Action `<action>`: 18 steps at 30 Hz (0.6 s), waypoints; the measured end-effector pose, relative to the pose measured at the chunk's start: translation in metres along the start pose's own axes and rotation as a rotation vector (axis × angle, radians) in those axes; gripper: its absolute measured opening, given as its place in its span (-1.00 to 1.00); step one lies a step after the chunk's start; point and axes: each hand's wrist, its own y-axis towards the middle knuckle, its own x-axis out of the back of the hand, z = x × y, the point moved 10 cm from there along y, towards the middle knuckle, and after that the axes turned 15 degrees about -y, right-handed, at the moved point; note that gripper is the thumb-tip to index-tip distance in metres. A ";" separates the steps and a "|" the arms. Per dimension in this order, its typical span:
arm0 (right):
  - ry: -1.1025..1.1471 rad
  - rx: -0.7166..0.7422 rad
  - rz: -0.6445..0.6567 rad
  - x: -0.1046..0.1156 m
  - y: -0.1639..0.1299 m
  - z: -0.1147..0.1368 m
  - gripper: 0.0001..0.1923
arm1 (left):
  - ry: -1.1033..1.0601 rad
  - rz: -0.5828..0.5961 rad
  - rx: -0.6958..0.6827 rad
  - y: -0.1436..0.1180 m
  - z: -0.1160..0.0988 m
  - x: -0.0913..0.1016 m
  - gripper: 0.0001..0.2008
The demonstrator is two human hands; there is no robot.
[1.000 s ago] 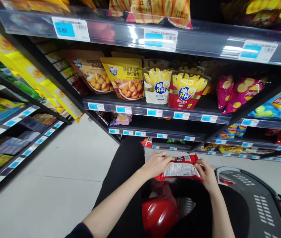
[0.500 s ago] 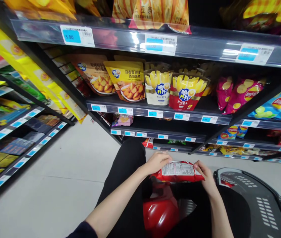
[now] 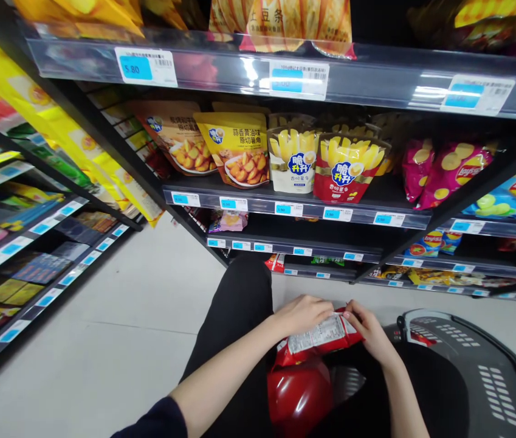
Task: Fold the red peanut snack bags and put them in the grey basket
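Note:
A red snack bag [image 3: 319,338] with a white printed back panel is tilted over my lap, its left end lower than its right. My left hand [image 3: 306,313] lies over the bag's upper edge with bent fingers closed on it. At the top right corner, my right hand [image 3: 366,328] pinches the bag. The two sets of fingertips are close together. Below the bag is a glossy red rounded object [image 3: 301,389] between my legs; I cannot make out its kind.
A dark grey shopping basket [image 3: 462,353] stands on the floor at right, with something red in it. Ahead, a shelf [image 3: 303,210] bears yellow pouches [image 3: 242,149], fries-style packs [image 3: 346,167] and pink chip bags [image 3: 451,173]. Another shelf rack [image 3: 34,228] runs along the left.
My left hand has slid right along the bag, nearer my right hand. The bag has gone from nearly level to tilted, left end down. My right hand has shifted slightly left.

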 end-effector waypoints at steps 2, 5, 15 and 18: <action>-0.004 -0.002 0.019 -0.002 0.001 -0.001 -0.67 | -0.046 -0.029 -0.018 0.002 0.001 0.002 -0.78; 0.020 -0.022 0.041 -0.006 0.003 -0.005 -0.65 | -0.128 -0.092 -0.031 0.004 0.001 0.005 -0.78; 0.289 -0.129 0.033 -0.009 0.002 -0.020 -0.56 | -0.666 -0.160 0.108 0.011 0.032 -0.011 -0.81; 0.406 -0.140 0.038 -0.015 0.002 -0.021 -0.57 | -0.768 -0.143 0.154 0.012 0.035 -0.016 -0.82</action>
